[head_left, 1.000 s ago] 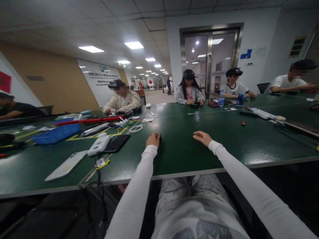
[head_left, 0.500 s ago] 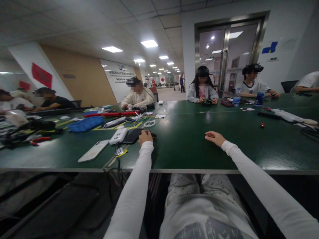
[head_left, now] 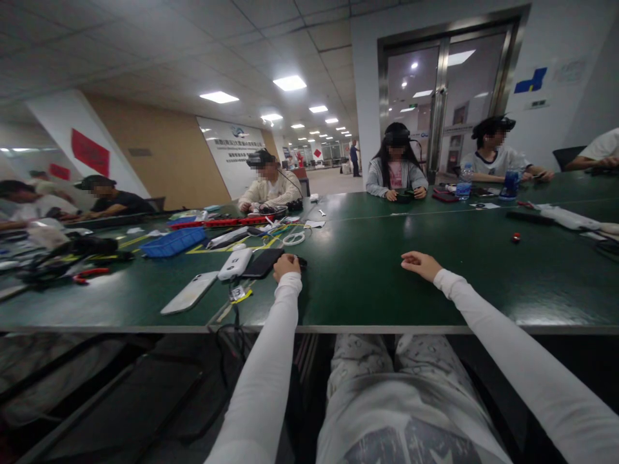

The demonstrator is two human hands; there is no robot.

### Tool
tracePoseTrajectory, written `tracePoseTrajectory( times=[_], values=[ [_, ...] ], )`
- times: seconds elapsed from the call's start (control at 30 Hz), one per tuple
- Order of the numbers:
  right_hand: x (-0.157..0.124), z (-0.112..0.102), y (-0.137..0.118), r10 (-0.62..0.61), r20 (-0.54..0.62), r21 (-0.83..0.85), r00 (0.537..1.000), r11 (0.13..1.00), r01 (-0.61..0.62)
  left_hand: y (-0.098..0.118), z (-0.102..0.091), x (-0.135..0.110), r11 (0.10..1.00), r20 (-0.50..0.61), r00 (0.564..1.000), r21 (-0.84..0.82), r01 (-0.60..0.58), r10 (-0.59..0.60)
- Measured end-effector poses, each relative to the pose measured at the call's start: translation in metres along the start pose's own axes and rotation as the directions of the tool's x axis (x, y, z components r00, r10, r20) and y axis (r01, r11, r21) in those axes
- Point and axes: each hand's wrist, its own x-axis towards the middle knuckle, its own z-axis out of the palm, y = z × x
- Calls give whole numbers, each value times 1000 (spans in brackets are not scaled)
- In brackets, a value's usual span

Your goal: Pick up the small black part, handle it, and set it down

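Observation:
Both my arms, in white sleeves, reach out over a dark green table (head_left: 367, 290). My left hand (head_left: 286, 265) is closed into a fist around a small black object (head_left: 302, 262) that rests on the table, just right of a black phone (head_left: 264, 263). My right hand (head_left: 420, 264) lies on the tabletop about a forearm's length to the right, fingers loosely curled, with nothing visible in it. A white power bank (head_left: 235, 263) and a white phone (head_left: 189, 292) lie further left.
A blue tray (head_left: 171, 242), cables, red tools and a white coil (head_left: 293, 238) crowd the left side. A small red object (head_left: 516, 237) sits at the right. Several people wearing head-mounted cameras sit around the table's far side. Glass doors stand behind them.
The view has swung left and steadied, bringing more of the left table into sight. My left hand stays closed on the small black object. My right hand has hardly moved.

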Motion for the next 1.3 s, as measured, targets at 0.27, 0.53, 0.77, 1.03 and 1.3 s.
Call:
tracePoseTrajectory(
  times=[0.27, 0.53, 0.77, 1.03, 1.3],
  values=[
    [-1, 1, 0, -1, 10, 4, 1000, 1000, 1, -4, 9, 5, 1000, -4, 1000, 14, -15, 15],
    [-3, -1, -5, 6, 21, 5, 1000, 1000, -6, -9, 15, 10, 1000, 15, 1000, 18, -24, 24],
    [-1, 0, 0, -1, 27, -10, 1000, 1000, 1, -9, 16, 12, 999, 30, 999, 37, 17, -18],
    [2, 0, 4, -18, 36, -38, 999, 999, 19, -10, 17, 14, 999, 31, 999, 28, 27, -28],
    [2, 0, 6, -28, 42, -42, 999, 999, 29, -12, 20, 16, 999, 4, 1000, 25, 26, -26]
  ],
)
